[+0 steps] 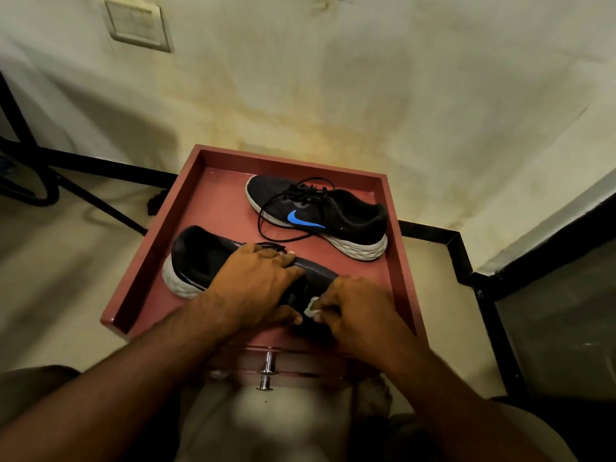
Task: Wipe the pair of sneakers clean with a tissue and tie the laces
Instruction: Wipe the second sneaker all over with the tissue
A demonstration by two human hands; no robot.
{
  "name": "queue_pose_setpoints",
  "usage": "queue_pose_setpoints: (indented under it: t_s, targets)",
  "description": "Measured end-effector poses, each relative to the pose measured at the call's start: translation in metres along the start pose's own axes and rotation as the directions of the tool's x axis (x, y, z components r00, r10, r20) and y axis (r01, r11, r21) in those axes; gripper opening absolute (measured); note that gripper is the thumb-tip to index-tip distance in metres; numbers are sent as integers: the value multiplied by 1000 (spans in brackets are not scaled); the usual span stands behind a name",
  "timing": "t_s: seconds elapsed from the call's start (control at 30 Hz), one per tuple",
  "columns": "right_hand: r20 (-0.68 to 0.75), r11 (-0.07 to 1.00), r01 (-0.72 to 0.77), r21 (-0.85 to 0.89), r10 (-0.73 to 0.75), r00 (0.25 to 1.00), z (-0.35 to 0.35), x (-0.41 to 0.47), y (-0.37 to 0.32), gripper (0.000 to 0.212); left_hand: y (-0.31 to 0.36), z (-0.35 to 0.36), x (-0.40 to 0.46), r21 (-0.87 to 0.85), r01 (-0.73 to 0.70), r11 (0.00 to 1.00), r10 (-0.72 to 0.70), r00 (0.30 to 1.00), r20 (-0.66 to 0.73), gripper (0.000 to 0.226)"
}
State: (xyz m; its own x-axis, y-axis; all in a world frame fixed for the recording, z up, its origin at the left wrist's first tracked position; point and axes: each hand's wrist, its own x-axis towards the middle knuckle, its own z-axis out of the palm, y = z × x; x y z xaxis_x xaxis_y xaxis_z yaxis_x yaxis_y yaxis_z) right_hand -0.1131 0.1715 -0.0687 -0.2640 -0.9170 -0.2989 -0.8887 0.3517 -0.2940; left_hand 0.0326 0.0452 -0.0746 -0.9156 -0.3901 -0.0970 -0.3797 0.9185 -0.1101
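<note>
- Reddish-brown wood makes up the shallow tray top (156, 235) of a small cabinet at the centre of the frame, and both sneakers lie inside its raised rim.
- The near sneaker (196, 258) sits in the lower half of the tray, heel toward the left with its white sole showing, toe running toward the lower right beneath the hands.
- The left hand (253, 288) lies palm down over the middle of this shoe, fingers wrapped over the upper and thumb against the near side, gripping it closed.
- The right hand (360, 308) curls at the toe end, its fingertips pinched shut on a small white tissue (311, 310) pressed against the dark upper.
- The two hands are almost touching, the tissue showing just between them.
- The far sneaker (333, 221) rests on its sole in the upper right of the tray, toe to the left, heel to the right, with a blue swoosh on its side.
- Its black laces (266, 225) are untied, looping loosely across the tray floor toward the near shoe.
- A metal knob (266, 373) juts from the cabinet front below the hands.
- A stained cream wall (333, 78) fills the upper frame, with a switch plate (136, 25) at the upper left.
</note>
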Motion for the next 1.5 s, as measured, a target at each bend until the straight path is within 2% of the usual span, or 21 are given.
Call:
queue_pose_setpoints:
  t_s: [0.03, 0.13, 0.2, 0.23, 0.37, 0.4, 0.47, 0.5, 0.57, 0.63, 0.67, 0.73, 0.8, 0.83, 0.97, 1.03, 1.13, 1.27, 1.4, 1.43, 1.5]
  targets:
    - [-17, 1000, 13, -23, -13, 1000, 1, 1, 3, 25, 1, 0, 0, -18, 2, 1000, -3, 1000, -4, 88]
    - [-119, 957, -141, -252, 114, 986, -12, 22, 15, 25, 3, 1, 4, -25, 9, 1000, -9, 1000, -22, 85]
    - [-264, 959, -168, -227, 105, 959, -10, 25, 14, 23, 7, 2, 6, -19, 47, 999, -47, 998, -28, 84]
    - [-270, 976, -134, -169, 85, 959, -6, 24, 10, 20, 9, 2, 7, -13, 64, 998, -64, 997, -30, 84]
    - [4, 989, -24, 149, 24, 1000, -3, -8, 6, 18, 10, 6, 8, -11, 75, 997, -75, 997, -15, 82]
    - [-47, 989, -41, 143, 49, 998, -10, -7, 12, 16, 9, 6, 9, -9, 70, 997, -70, 997, -14, 83]
    - [-338, 998, -65, 0, 61, 939, -18, 5, 31, 11, 7, 4, 9, -8, 55, 998, -56, 998, -4, 86]
    - [-395, 994, -103, -32, 82, 915, -20, 7, 34, 10, 7, 3, 8, -6, 53, 999, -53, 999, 0, 87]
    - [-238, 993, -114, 33, 118, 964, -11, 9, 29, 13, 9, 2, 8, 3, 61, 998, -61, 998, -19, 86]
    - [-24, 972, -65, 227, 72, 997, 0, 0, 15, 15, 10, 1, 8, 3, 68, 998, -68, 998, -14, 84]
    - [2, 958, -28, 284, 29, 1000, 1, -6, 8, 16, 10, 1, 8, -3, 68, 998, -68, 998, -6, 83]
    - [-110, 957, -26, 290, 60, 992, -2, -4, 16, 16, 11, 1, 8, -18, 61, 998, -61, 998, -3, 84]
    - [-288, 982, -103, 158, 145, 947, -11, 2, 29, 14, 10, 0, 8, -21, 66, 998, -67, 998, -13, 86]
    - [-297, 987, -125, 104, 151, 943, -13, 5, 32, 14, 11, 1, 8, -25, 74, 997, -74, 997, -15, 86]
    - [-63, 992, -40, 118, 48, 997, 7, -2, 8, 18, 15, 0, 9, -34, 101, 994, -100, 995, 9, 83]
    - [-65, 993, -94, 69, 99, 993, 3, 6, 13, 19, 16, 0, 9, -53, 110, 992, -109, 994, 18, 83]
    - [-191, 975, -217, -43, 205, 960, -10, 19, 30, 13, 17, 1, 10, -42, 128, 991, -129, 992, -2, 86]
    - [-77, 997, -61, 41, 64, 995, 6, 5, 8, 16, 21, 1, 12, -18, 143, 990, -142, 989, 30, 84]
    - [-375, 984, -156, -81, 115, 920, -9, 10, 29, 13, 16, 1, 14, -29, 121, 992, -120, 992, 26, 86]
    - [-376, 987, -143, -67, 108, 920, -9, 9, 29, 13, 18, 0, 13, -24, 124, 992, -123, 992, 32, 86]
    - [-206, 997, -69, 30, 74, 976, 0, 2, 15, 13, 19, -1, 11, -16, 132, 991, -131, 990, 60, 85]
